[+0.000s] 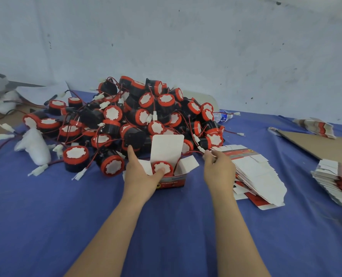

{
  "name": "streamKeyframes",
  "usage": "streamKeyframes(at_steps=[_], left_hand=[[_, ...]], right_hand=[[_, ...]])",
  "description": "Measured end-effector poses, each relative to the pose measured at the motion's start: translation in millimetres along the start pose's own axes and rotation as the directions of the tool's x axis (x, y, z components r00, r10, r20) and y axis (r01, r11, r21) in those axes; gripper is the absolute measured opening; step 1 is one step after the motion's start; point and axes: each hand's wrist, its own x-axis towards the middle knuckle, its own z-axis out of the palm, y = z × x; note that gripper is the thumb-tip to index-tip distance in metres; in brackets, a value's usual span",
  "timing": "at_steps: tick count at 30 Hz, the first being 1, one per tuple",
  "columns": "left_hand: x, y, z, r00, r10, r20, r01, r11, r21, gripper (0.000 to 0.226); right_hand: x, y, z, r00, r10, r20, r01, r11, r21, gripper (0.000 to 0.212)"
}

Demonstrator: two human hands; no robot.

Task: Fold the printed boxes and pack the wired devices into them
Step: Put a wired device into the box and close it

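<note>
1. Your left hand grips the left side of the open printed box, which stands on the blue tabletop. Its thumb presses on the white face of the wired device seated inside. Press squarely so the device sits flat on the bottom.
2. Your right hand, apart from the left, appears to pinch the end of the device's red wire. The wire trails out over the box's right edge. Feed it in beside the device before closing, because a loop left over the rim would likely get trapped.
3. The side flap, between the hands, splays outward. Fold it in first.
4. The lid flap stands upright just beyond your left thumb. Tuck it last.
5. The stack of flat boxes lies against the right side of your right hand, within easy reach.
6. The pile of devices lies beyond both hands, with its wires tangled. Lift the next device clear so it does not drag its neighbours.
</note>
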Motion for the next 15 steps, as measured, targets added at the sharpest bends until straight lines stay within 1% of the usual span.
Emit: streamKeyframes(at_steps=[1, 2, 3, 4, 5, 6, 7, 8, 10, 12, 13, 15], left_hand=[[-0.1, 0.0, -0.1, 1.0, -0.002, 0.001, 0.002, 1.0, 0.004, 0.109], [0.1, -0.1, -0.2, 1.0, -0.004, 0.0, 0.004, 1.0, 0.006, 0.109], [0.3, -0.2, -0.1, 1.0, -0.005, -0.002, 0.005, 1.0, 0.007, 0.108], [0.3, 0.2, -0.1, 1.0, -0.006, 0.0, 0.006, 1.0, 0.008, 0.109], [0.3, 0.4, 0.0, 1.0, -0.009, 0.001, 0.009, 1.0, 0.011, 0.109], [0.4, 0.5, 0.1, 1.0, -0.01, 0.001, 0.01, 1.0, 0.014, 0.109], [0.7, 0.6, 0.4, 1.0, -0.012, 0.001, 0.012, 1.0, 0.015, 0.109], [0.9, 0.7, 0.6, 1.0, -0.012, 0.0, 0.012, 1.0, 0.017, 0.109], [1.1, 1.1, 0.9, 1.0, -0.012, -0.001, 0.012, 1.0, 0.023, 0.108], [0.6, 1.1, 0.4, 1.0, -0.009, -0.004, 0.009, 0.999, 0.03, 0.108], [0.1, 1.0, 0.0, 1.0, -0.008, -0.003, 0.008, 0.999, 0.032, 0.108], [-0.5, 0.8, -0.2, 1.0, -0.004, -0.001, 0.004, 0.999, 0.032, 0.108]], right_hand=[[0.9, 0.0, -1.1, 0.999, -0.026, 0.02, 0.024, 0.996, 0.086, 0.032], [0.4, -1.9, -2.9, 0.997, -0.053, 0.058, 0.04, 0.978, 0.206, 0.029], [-1.2, -4.4, -4.4, 0.991, -0.078, 0.109, 0.034, 0.932, 0.361, 0.026], [-3.5, -7.8, -6.2, 0.98, -0.099, 0.173, -0.01, 0.842, 0.54, 0.023], [-6.0, -11.7, -7.2, 0.961, -0.128, 0.245, -0.083, 0.712, 0.697, 0.02], [-8.4, -14.7, -7.3, 0.936, -0.165, 0.31, -0.157, 0.594, 0.789, 0.019], [-11.0, -17.0, -6.6, 0.912, -0.202, 0.357, -0.202, 0.535, 0.821, 0.021], [-13.4, -18.5, -4.5, 0.894, -0.234, 0.382, -0.206, 0.542, 0.815, 0.023], [-17.5, -19.1, 0.1, 0.881, -0.271, 0.388, -0.149, 0.619, 0.771, 0.028], [-19.9, -19.4, 1.8, 0.875, -0.281, 0.394, -0.143, 0.628, 0.765, 0.032], [-20.1, -19.0, 2.2, 0.874, -0.281, 0.396, -0.14, 0.635, 0.76, 0.031], [-19.0, -18.2, 3.6, 0.893, -0.261, 0.367, -0.089, 0.696, 0.712, 0.022]])
